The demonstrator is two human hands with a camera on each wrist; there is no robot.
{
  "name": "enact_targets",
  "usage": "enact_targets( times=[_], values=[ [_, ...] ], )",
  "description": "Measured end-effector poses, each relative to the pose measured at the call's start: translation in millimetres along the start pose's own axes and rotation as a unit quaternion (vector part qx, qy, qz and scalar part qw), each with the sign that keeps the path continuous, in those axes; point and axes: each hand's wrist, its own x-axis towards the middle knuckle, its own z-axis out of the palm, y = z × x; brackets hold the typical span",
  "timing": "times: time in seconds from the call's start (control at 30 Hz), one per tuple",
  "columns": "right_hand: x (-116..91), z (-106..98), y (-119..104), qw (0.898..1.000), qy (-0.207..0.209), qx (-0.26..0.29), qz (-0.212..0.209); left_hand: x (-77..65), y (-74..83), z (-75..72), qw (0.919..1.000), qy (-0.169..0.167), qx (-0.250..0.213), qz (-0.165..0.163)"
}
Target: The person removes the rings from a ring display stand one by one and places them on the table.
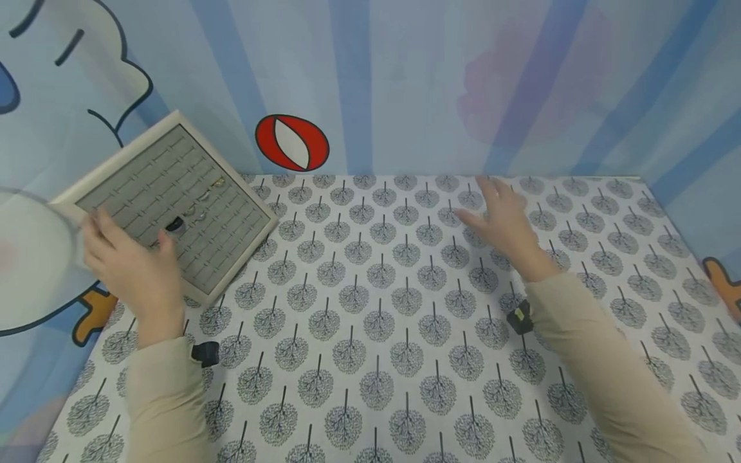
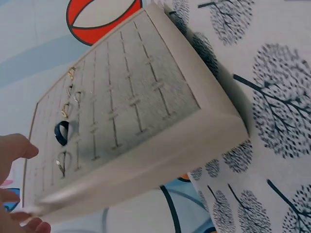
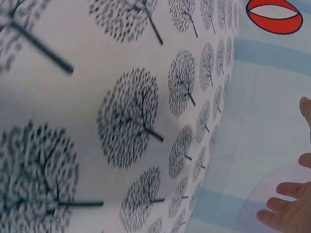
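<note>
A cream-framed ring display tray [image 1: 234, 270] with grey slotted rows stands tilted at the left, near the backdrop. My left hand [image 1: 134, 273] grips its left edge; in the left wrist view the thumb [image 2: 19, 148] is apart from the slotted face and the fingertips [image 2: 34, 224] are at the frame's lower corner. Several rings sit in a line in the slots, among them a wide black ring [image 2: 61, 132] and a gold-coloured ring [image 2: 72, 73]. My right hand [image 1: 502, 218] hovers above the cloth with fingers spread, holding nothing; the right wrist view shows only part of it.
A white cloth [image 1: 379, 347] printed with grey trees covers the table. Behind it hangs a blue striped backdrop [image 1: 405, 83] with cartoon figures and a red oval [image 1: 292, 143]. The tray reaches past the table's left edge.
</note>
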Motion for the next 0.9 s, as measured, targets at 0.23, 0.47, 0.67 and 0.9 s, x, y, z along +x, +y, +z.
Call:
enact_targets(
  times=[0.23,0.47,0.67,0.9],
  values=[
    [8,14,-11,0.998,-0.022,0.052,0.018,-0.3,-13.1,-1.9,0.9952,-0.03,-0.025,-0.09],
    [16,30,-12,0.994,-0.023,0.109,0.001,-3.4,-28.6,-4.1,0.9881,-0.064,-0.071,-0.121],
    [24,37,-15,0.992,-0.022,0.122,-0.013,1.8,-46.0,-2.3,0.9619,-0.164,-0.091,-0.198],
    [33,47,-26,0.988,-0.047,0.148,-0.002,28.1,-126.3,39.7,0.9457,-0.196,-0.141,-0.218]
  ],
)
